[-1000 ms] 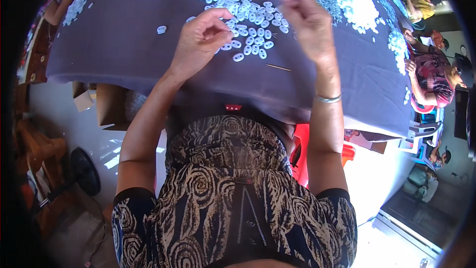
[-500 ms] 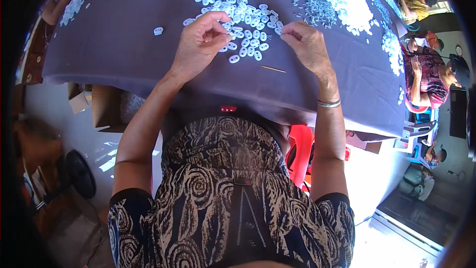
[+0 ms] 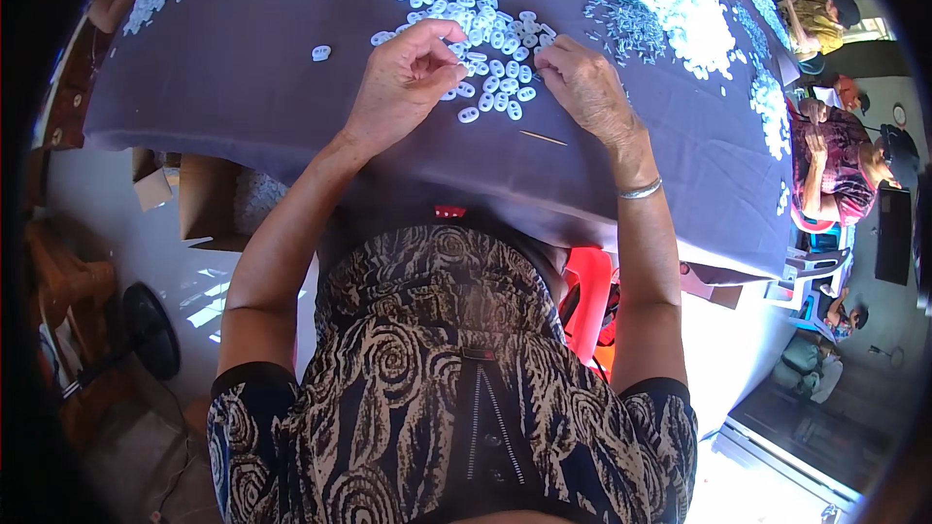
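Small white oval plastic pieces (image 3: 508, 85), each with two holes, lie loosely spread on the dark tablecloth between my hands. At their left side my left hand (image 3: 403, 82) is closed, its index finger and thumb curled toward each other. White pieces lie right behind the thumb tip, so what it holds cannot be made out. My right hand (image 3: 588, 89) is closed in a pinch at the right edge of the pieces, fingertips pointing down to the cloth. Anything between those fingertips is hidden. A thin wooden stick (image 3: 544, 138) lies just in front of the pieces.
A heap of small grey metal pins or screws (image 3: 631, 24) lies beyond my right hand, beside a large bright white pile (image 3: 680, 10). One white piece (image 3: 320, 53) sits apart at left. Other people (image 3: 845, 160) sit at the right. A cardboard box (image 3: 209, 199) stands below the table's left edge.
My right hand has moved slightly left and down, its fingertips now lower beside the pieces. The left hand keeps its curled pose. The whole view has shifted a little.
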Motion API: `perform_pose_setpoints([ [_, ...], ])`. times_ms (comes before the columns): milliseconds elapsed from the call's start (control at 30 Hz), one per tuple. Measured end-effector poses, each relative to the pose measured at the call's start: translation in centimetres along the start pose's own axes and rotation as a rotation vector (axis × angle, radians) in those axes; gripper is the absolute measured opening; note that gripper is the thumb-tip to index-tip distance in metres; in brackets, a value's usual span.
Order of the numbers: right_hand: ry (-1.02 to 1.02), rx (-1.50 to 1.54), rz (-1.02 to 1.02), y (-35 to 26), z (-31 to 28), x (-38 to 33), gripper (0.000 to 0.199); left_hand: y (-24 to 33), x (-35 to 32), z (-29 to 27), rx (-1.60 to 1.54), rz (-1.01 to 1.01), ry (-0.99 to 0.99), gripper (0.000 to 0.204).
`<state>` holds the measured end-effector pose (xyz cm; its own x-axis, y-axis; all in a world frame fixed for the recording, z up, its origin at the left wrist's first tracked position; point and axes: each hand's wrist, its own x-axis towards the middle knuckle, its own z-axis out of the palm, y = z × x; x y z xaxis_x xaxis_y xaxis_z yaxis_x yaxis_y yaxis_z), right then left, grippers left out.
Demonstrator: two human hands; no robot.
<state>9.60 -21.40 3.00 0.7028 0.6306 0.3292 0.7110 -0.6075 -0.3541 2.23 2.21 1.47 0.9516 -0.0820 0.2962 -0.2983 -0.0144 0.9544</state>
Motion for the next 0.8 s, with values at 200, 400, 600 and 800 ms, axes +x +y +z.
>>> perform_pose_setpoints([
  [200,-0.1,-0.238,-0.127,-0.7,-0.5,0.8,0.015,-0.5,-0.2,0.3,-0.043,0.004,-0.02,0.027],
  [400,-0.217,-0.235,-0.258,-0.7,-1.3,1.2,0.015,-0.3,0.0,0.0,-0.092,-0.001,-0.03,0.028],
  [600,-0.168,-0.134,-0.237,-0.7,-1.0,1.1,0.013,-0.2,-0.1,0.0,-0.082,0.001,-0.029,0.028],
  [800,-0.065,-0.021,-0.122,0.3,-0.1,1.3,0.011,0.1,0.0,0.1,-0.058,0.0,-0.024,0.027],
])
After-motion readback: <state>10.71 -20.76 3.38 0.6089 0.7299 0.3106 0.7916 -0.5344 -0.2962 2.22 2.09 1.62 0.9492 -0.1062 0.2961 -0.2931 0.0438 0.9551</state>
